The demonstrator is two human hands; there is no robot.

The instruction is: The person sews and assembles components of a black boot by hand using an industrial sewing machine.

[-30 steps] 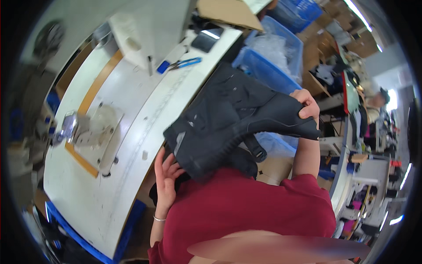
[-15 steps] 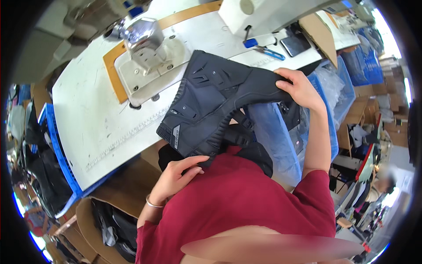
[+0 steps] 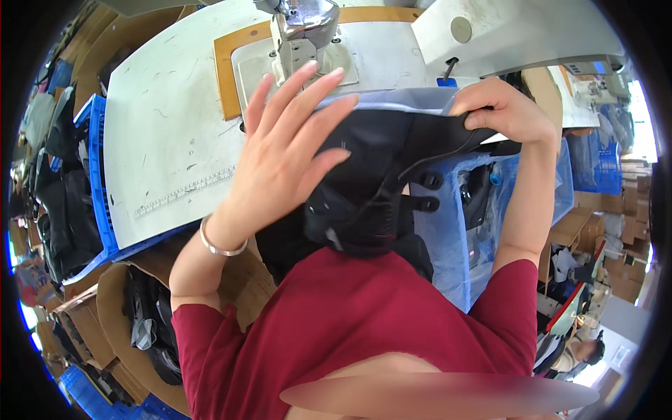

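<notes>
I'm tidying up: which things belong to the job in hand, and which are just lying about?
In the job:
black piece, pinched by the right hand
left hand, open
sewing machine, probably

Apparently lying about:
blue crate, right
cardboard box holding black items

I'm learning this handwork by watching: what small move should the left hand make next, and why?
Probably close the left hand on the left side of the black piece: it is spread open, gripping nothing, while only the right hand pinches the piece, near its right end.
</notes>
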